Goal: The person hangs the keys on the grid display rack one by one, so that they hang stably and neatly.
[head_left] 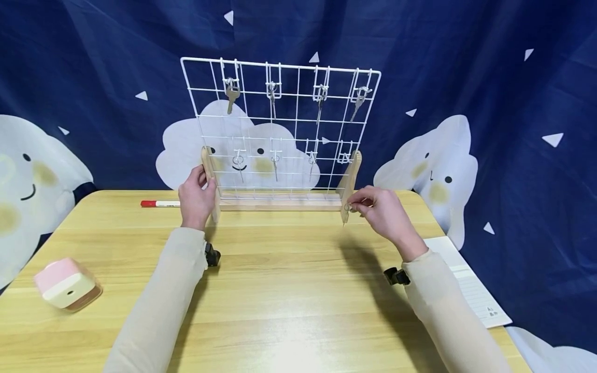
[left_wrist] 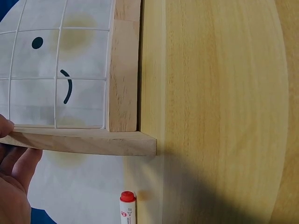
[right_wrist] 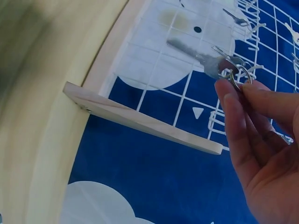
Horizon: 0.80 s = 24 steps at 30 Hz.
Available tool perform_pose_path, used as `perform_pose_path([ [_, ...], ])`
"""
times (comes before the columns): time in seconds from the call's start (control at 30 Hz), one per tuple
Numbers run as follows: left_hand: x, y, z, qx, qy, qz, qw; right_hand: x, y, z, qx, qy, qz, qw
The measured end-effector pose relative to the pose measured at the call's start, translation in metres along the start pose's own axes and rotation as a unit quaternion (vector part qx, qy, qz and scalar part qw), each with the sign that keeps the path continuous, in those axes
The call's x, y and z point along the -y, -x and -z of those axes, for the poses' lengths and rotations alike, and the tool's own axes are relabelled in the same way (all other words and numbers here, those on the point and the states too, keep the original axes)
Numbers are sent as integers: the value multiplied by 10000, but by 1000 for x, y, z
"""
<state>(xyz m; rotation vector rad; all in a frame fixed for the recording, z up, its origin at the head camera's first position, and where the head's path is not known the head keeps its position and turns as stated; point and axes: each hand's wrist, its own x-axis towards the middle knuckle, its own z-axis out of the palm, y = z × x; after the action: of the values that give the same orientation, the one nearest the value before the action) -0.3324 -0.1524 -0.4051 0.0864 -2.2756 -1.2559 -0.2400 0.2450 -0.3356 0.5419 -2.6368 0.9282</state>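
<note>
Key (right_wrist: 209,59) on its ring, pinched in the right hand (head_left: 382,213) beside the rack's right wooden foot (head_left: 350,178). Left hand (head_left: 197,199) grips the left foot (head_left: 208,173), steadying the wire rack (head_left: 280,129). 7 hooks hold keys; 1 lower-right hook (head_left: 345,157) appears vacant. Judged step: carrying the key to the rack; next calls for lifting the ring over that hook.
</note>
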Motion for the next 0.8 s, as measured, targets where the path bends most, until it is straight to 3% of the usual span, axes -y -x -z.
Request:
perform_pose_path([
  [0.17,0,-1,-1,16,14,-16,10000,4,-9,6,-216,10,-97,9997],
  [0.67,1,-1,0,-42,88,40,9999,10,-31,8,-1408,-77,63,9900],
  [0.8,2,0,-1,-51,81,60,9999,13,-37,10,-1506,-160,-136,9884],
])
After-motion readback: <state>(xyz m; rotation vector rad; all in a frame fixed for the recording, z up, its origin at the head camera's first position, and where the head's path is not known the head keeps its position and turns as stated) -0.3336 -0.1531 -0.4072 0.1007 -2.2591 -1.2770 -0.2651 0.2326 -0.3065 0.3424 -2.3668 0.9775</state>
